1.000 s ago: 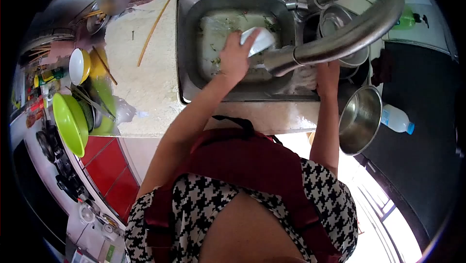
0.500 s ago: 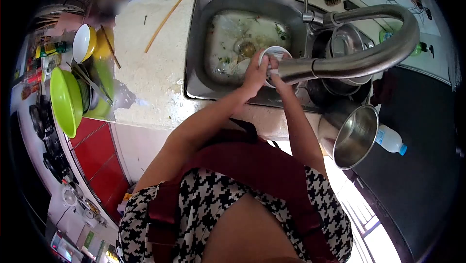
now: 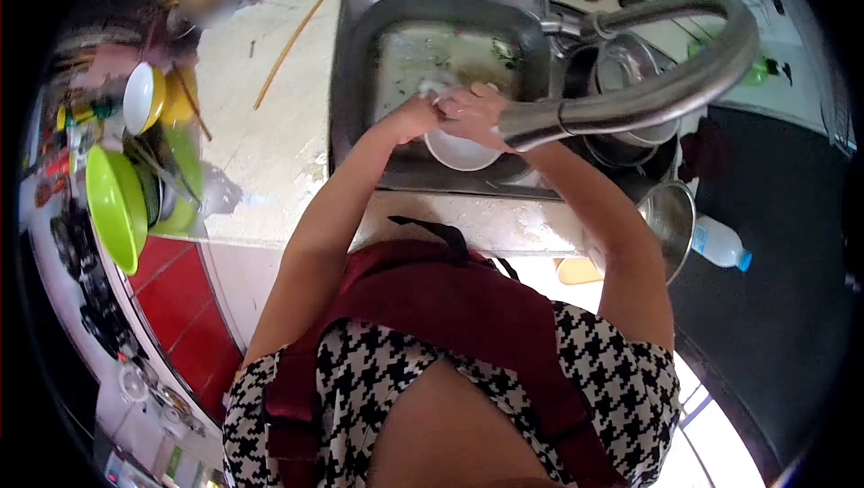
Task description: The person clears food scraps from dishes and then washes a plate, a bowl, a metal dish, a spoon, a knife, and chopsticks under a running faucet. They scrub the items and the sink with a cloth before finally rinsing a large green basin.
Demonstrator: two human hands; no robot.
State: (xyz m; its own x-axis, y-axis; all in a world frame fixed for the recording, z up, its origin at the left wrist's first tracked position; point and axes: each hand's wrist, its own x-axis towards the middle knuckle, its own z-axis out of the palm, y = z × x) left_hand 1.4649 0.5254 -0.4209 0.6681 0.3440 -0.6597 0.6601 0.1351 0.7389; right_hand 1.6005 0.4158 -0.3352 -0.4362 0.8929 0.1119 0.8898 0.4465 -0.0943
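Note:
Over the steel sink [image 3: 353, 83], my left hand [image 3: 416, 119] and my right hand [image 3: 475, 112] meet with fingers closed against each other. White suds or a whitish scrap [image 3: 438, 88] show at the fingertips; what is pressed between them I cannot make out. A white bowl [image 3: 462, 154] sits just below my hands at the near side of the sink, its far rim covered by them. Cloudy water with green scraps [image 3: 506, 54] fills the basin. The thick steel faucet [image 3: 630, 114] arches in from the right, its end by my right wrist.
Stacked pots [image 3: 630, 74] stand right of the basin, with a steel pot [image 3: 670, 222] and a capped bottle [image 3: 720, 242] nearer. On the left are a green bowl [image 3: 117, 209], a yellow-and-white bowl [image 3: 142, 99] and a chopstick [image 3: 292, 49] on the counter [image 3: 270, 128].
Both hands were around the white bowl beneath the faucet. The bowl now sits lower and closer to me, and the hands have come together left of the faucet end.

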